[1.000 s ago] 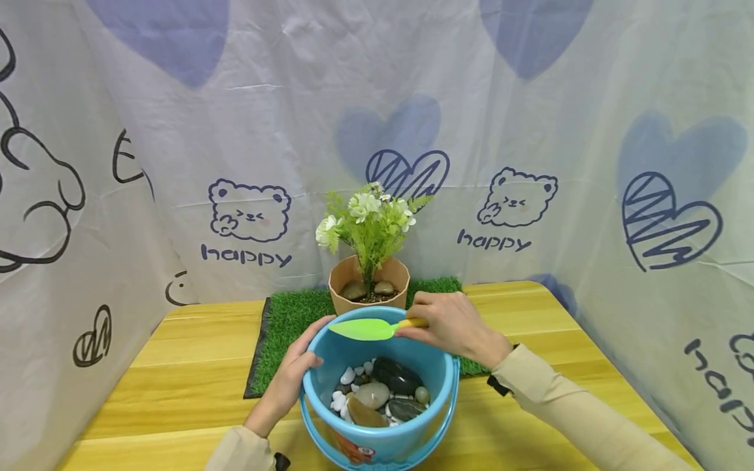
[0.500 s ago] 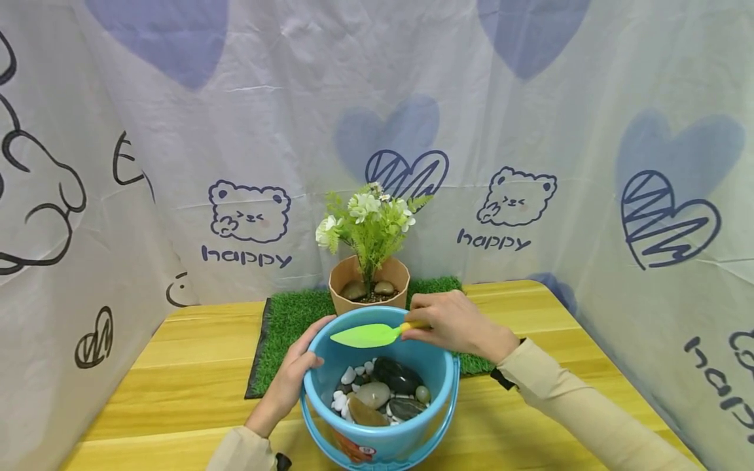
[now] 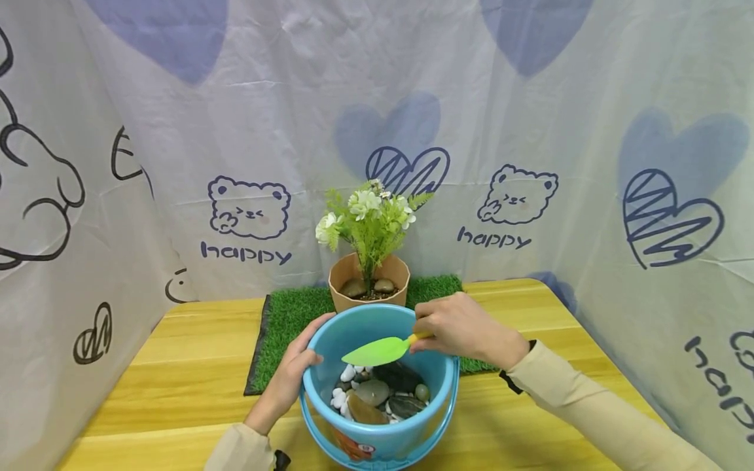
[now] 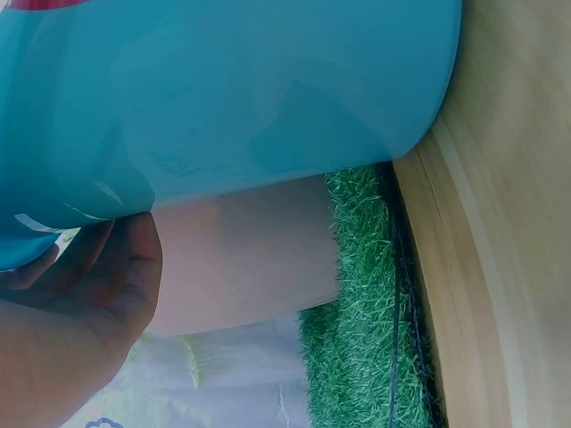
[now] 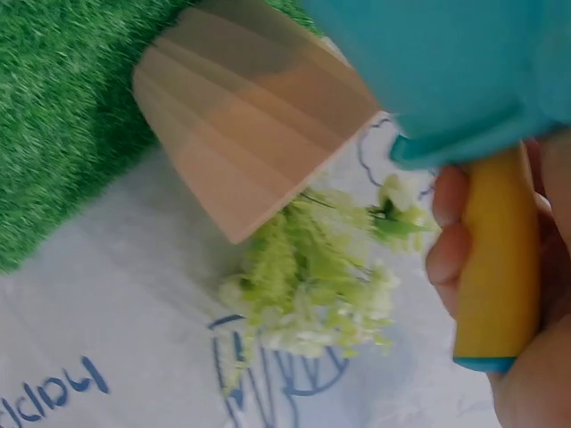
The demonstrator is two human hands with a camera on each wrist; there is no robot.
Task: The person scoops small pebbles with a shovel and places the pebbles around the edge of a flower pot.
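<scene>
A blue bucket (image 3: 383,425) with stones in it stands on the wooden table. My left hand (image 3: 290,374) grips its left rim, thumb inside; in the left wrist view the fingers of the left hand (image 4: 85,299) lie along the bucket's outer wall (image 4: 259,98). My right hand (image 3: 465,329) holds a small trowel by its yellow handle (image 5: 500,259), and its green blade (image 3: 377,352) hangs inside the bucket's opening, above the stones. Below the blade are a dark stone (image 3: 396,377), a grey stone (image 3: 372,393), a brown stone (image 3: 365,410) and white pebbles (image 3: 338,398).
Behind the bucket, a tan pot (image 3: 369,302) with white flowers (image 3: 365,204) and two stones stands on a green turf mat (image 3: 294,320). The wooden table (image 3: 177,366) extends to both sides. A printed curtain (image 3: 377,78) hangs around the table.
My right hand has moved slightly right and down with the trowel, so the blade is lower in the bucket, over part of the dark stone. My left hand stays on the rim.
</scene>
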